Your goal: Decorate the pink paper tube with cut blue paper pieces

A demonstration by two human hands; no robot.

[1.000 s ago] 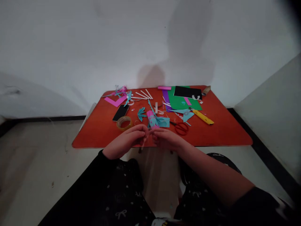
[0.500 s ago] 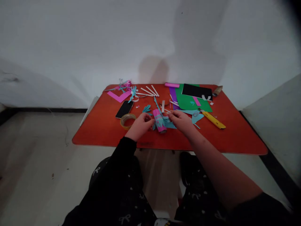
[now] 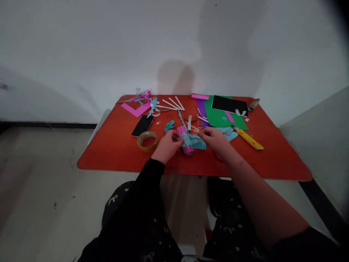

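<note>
In front of me lies a pink paper tube point(image 3: 189, 150) wrapped with jagged light-blue paper. From its right side a fanned light-blue paper piece point(image 3: 198, 142) spreads out. My left hand point(image 3: 168, 145) is closed at the tube's left side, with thumb and fingers pressed on the tube and its blue paper. To the right, my right hand point(image 3: 215, 141) has its fingertips pinched together just above the fan. Whatever sits in that pinch is too small to make out. A second folded blue fan point(image 3: 169, 126) rests beyond my left hand.
Left of my hands are a tape roll point(image 3: 147, 140) and a phone point(image 3: 142, 125). A yellow cutter point(image 3: 250, 139) lies at right, near green paper point(image 3: 215, 115) and a black sheet point(image 3: 229, 105). White sticks point(image 3: 174, 103) and pink paper point(image 3: 136, 109) lie at the back.
My left hand has moved right, closer onto the tube. The blue fan at the tube's right side now shows more fully, and my right hand has shifted slightly right.
</note>
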